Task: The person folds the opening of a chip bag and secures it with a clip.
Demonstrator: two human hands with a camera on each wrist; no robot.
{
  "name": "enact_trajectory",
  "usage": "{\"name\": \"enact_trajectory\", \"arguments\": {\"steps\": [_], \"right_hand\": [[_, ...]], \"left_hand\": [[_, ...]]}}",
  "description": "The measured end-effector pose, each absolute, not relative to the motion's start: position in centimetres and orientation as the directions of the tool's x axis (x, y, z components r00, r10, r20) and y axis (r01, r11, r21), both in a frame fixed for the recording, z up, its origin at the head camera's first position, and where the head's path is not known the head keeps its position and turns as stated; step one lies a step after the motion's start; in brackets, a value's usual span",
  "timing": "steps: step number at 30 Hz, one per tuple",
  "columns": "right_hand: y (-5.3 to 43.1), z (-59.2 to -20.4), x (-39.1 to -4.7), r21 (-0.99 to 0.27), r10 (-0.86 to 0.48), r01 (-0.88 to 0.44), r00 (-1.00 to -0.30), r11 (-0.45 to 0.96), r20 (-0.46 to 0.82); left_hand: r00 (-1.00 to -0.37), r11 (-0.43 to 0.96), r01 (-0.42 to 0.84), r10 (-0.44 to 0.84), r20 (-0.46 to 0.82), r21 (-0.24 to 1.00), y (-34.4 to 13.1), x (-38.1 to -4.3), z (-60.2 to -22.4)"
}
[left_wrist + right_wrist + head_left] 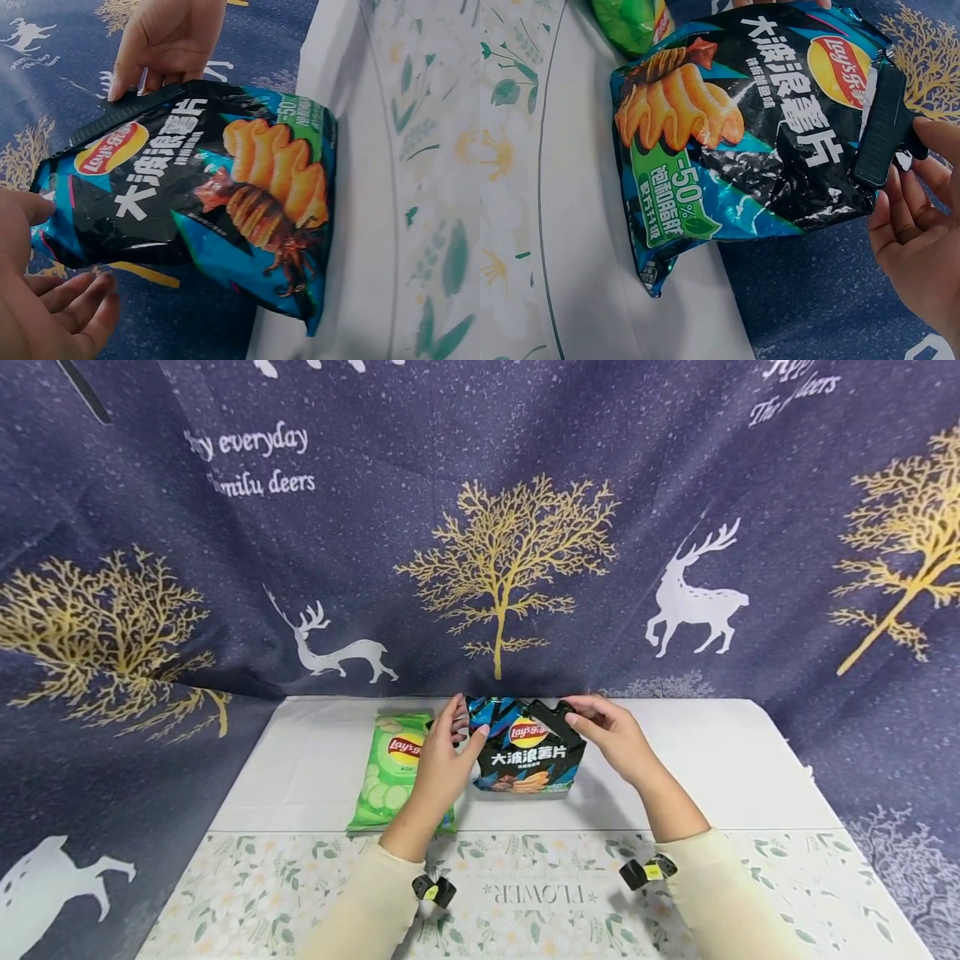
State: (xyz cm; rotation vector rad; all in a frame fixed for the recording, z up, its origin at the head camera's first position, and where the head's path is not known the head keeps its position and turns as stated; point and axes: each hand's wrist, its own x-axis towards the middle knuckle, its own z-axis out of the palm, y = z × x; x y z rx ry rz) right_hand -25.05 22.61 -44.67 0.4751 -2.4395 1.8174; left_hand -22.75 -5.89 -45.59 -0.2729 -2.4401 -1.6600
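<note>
A black and blue bag of potato chips (525,760) stands upright, leaning slightly, on the white table area. A black bag clip (881,124) sits slanted along the right part of its top edge. My right hand (615,735) pinches the clip's handle between thumb and fingers, as the right wrist view shows. At the bag's upper left corner, my left hand (450,760) has its thumb on the front and its index finger largely hidden behind. Its other fingers (82,300) hang curled below the bag. Left of it lies a green bag of chips (390,777), partly covered by my left hand.
The white table (697,768) has a floral mat (525,935) along its near side. A dark blue cloth (360,560) with trees and deer hangs right behind the table's back edge. Black wrist devices (433,890) sit at both sleeves.
</note>
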Motion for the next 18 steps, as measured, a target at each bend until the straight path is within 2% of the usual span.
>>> {"name": "enact_trajectory", "arguments": {"steps": [18], "right_hand": [[22.7,-46.0,-24.6,-0.929,-0.158,-0.201,-0.975,0.311,0.158]], "left_hand": [[-0.979,0.435,0.201,0.051,0.2,0.878,-5.0,-21.8,-47.5]]}}
